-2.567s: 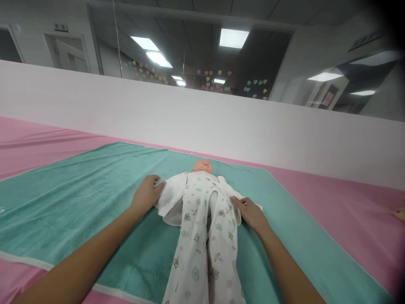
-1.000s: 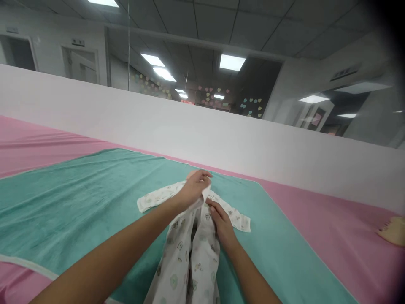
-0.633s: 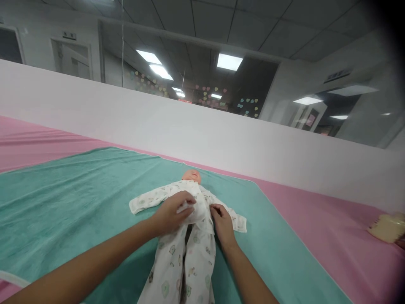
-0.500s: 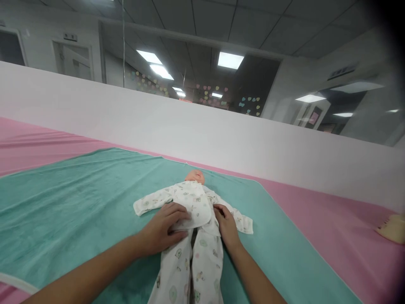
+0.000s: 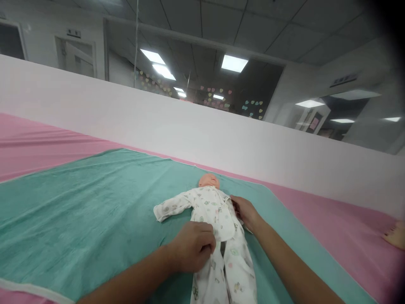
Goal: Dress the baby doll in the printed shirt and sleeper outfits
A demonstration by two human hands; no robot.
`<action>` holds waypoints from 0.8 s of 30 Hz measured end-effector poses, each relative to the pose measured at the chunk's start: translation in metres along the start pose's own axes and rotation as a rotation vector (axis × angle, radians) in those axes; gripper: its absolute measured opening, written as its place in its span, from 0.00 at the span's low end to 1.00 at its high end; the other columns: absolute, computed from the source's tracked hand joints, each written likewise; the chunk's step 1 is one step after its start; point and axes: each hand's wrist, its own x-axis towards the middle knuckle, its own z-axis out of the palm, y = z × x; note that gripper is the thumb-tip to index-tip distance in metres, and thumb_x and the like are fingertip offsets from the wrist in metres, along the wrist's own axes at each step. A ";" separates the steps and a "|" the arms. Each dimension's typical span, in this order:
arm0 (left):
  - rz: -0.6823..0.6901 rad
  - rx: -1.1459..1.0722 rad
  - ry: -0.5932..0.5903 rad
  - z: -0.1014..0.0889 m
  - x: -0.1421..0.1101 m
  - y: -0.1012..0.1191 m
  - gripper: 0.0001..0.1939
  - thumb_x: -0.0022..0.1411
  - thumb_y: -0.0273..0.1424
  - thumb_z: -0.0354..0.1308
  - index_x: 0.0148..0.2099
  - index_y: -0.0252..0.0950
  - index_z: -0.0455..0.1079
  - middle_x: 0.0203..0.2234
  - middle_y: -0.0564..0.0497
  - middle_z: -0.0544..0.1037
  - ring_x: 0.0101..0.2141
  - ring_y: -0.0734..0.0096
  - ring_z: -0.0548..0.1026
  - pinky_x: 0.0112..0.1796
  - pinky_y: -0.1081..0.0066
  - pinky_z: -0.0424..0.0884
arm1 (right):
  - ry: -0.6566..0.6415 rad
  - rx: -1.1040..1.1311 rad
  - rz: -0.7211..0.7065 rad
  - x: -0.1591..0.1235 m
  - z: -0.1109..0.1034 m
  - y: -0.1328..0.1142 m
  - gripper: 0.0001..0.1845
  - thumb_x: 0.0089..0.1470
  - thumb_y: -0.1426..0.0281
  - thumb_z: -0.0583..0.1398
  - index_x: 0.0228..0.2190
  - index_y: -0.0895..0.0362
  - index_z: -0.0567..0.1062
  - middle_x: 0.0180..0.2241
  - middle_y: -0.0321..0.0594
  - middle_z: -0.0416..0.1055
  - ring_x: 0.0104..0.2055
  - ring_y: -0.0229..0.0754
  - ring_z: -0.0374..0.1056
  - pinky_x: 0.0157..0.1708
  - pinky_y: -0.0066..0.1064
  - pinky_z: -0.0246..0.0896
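Observation:
A baby doll [image 5: 209,180] lies on its back, its head toward the white wall. It wears a white baby shirt [image 5: 215,211] with small prints and matching trousers [image 5: 238,270]. My left hand [image 5: 194,247] is closed, its fingers curled at the shirt's lower edge by the doll's hip; what they hold, if anything, is hidden. Beside the doll's chest on the right, my right hand [image 5: 245,213] closes around the shirt at the sleeve, with its fingertips partly hidden. That sleeve is mostly covered by the hand, while the other sleeve [image 5: 172,207] stretches out to the left.
Beneath the doll a green blanket [image 5: 104,219] is spread over a pink sheet [image 5: 329,215]. A white wall [image 5: 177,131] with glass above it runs along the back. At the far right edge part of a beige object [image 5: 395,236] shows.
My right hand has moved up the doll's side to the sleeve. My left hand, flatter on the shirt before, has curled and sits lower. The doll appears farther right in view.

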 end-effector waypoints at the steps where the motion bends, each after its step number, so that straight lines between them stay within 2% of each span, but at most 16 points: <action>1: 0.000 0.005 -0.008 0.000 -0.001 0.000 0.08 0.49 0.19 0.46 0.25 0.37 0.58 0.21 0.54 0.66 0.25 0.74 0.64 0.26 0.72 0.55 | -0.017 -0.016 0.005 0.004 0.002 -0.006 0.15 0.38 0.58 0.61 0.20 0.58 0.67 0.18 0.34 0.62 0.19 0.34 0.57 0.19 0.27 0.53; 4: -0.058 0.054 0.019 0.002 0.000 0.001 0.06 0.52 0.22 0.49 0.32 0.38 0.62 0.26 0.53 0.69 0.27 0.73 0.65 0.26 0.71 0.55 | 0.001 -0.059 -0.014 0.021 0.010 -0.023 0.11 0.37 0.63 0.60 0.22 0.57 0.65 0.20 0.34 0.62 0.21 0.34 0.58 0.22 0.28 0.55; 6: -0.135 0.113 0.067 0.005 0.003 0.002 0.10 0.54 0.28 0.52 0.40 0.38 0.63 0.32 0.52 0.71 0.31 0.70 0.67 0.27 0.71 0.55 | 0.044 -0.097 -0.044 0.034 0.020 -0.032 0.09 0.39 0.63 0.56 0.21 0.56 0.63 0.19 0.33 0.60 0.21 0.34 0.56 0.22 0.28 0.54; 8: -0.209 0.185 0.091 0.008 0.006 0.004 0.11 0.55 0.32 0.53 0.43 0.38 0.63 0.35 0.50 0.71 0.33 0.68 0.67 0.27 0.70 0.55 | 0.083 -0.152 -0.085 0.045 0.033 -0.038 0.09 0.40 0.63 0.54 0.19 0.55 0.61 0.18 0.32 0.58 0.21 0.35 0.53 0.21 0.29 0.51; 11: -0.213 0.275 0.045 0.010 0.009 0.002 0.04 0.58 0.30 0.49 0.33 0.37 0.62 0.29 0.51 0.70 0.29 0.70 0.65 0.24 0.70 0.51 | 0.090 -0.267 -0.176 0.051 0.054 -0.043 0.09 0.39 0.65 0.55 0.16 0.56 0.62 0.19 0.33 0.61 0.23 0.36 0.54 0.24 0.29 0.49; 14: -0.131 0.269 -0.011 0.005 0.008 -0.002 0.08 0.58 0.29 0.47 0.27 0.36 0.58 0.24 0.52 0.68 0.24 0.73 0.62 0.23 0.69 0.47 | 0.048 -0.370 -0.251 0.046 0.065 -0.039 0.09 0.38 0.65 0.56 0.16 0.56 0.64 0.20 0.33 0.63 0.26 0.37 0.56 0.27 0.29 0.48; 19: -0.157 0.028 -0.022 -0.002 0.004 0.001 0.09 0.50 0.24 0.51 0.22 0.34 0.53 0.18 0.56 0.62 0.20 0.79 0.56 0.22 0.72 0.47 | 0.019 -0.410 -0.293 0.034 0.054 -0.023 0.13 0.44 0.59 0.54 0.21 0.56 0.68 0.24 0.34 0.67 0.28 0.38 0.59 0.30 0.28 0.50; 22: -0.187 -0.150 -0.037 -0.001 0.005 0.006 0.17 0.55 0.26 0.50 0.19 0.33 0.46 0.14 0.57 0.54 0.18 0.80 0.52 0.22 0.73 0.48 | 0.020 -0.394 -0.304 0.033 0.046 -0.015 0.15 0.44 0.57 0.54 0.24 0.56 0.70 0.26 0.35 0.68 0.30 0.40 0.61 0.31 0.29 0.51; 24: -0.271 -0.245 0.001 0.000 0.006 0.006 0.20 0.59 0.30 0.48 0.19 0.33 0.45 0.14 0.57 0.52 0.18 0.80 0.52 0.22 0.74 0.49 | 0.024 -0.372 -0.306 0.036 0.044 -0.012 0.15 0.43 0.57 0.56 0.25 0.56 0.71 0.24 0.35 0.68 0.29 0.40 0.62 0.31 0.29 0.51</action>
